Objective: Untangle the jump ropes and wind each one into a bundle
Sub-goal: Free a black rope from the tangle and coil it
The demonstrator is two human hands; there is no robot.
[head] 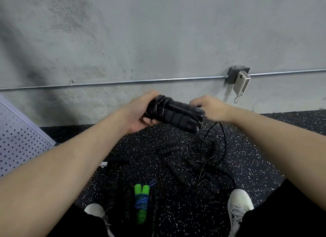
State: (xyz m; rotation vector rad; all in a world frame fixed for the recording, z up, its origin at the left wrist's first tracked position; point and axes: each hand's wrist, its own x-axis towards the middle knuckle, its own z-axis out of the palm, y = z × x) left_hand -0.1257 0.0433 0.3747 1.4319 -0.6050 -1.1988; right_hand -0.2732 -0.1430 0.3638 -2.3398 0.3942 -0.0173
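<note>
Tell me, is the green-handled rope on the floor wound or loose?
Wound: blue cord wraps around the green-handled rope, binding both handles.

Black speckled floor [158, 219] underfoot. At six o'clock lies a green-handled rope bundle [141, 202], wound in blue cord. At three o'clock of it sprawls a tangle of black ropes [197, 157]; darker handles beside the green, possibly another bundle.

Both hands, left [139, 113] and right [208, 107], grip black rope bundle [176, 115]; tangled ropes [199, 155] on floor [255, 148].

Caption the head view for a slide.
Both hands wind a black rope bundle above tangled ropes and a finished green bundle.
</note>
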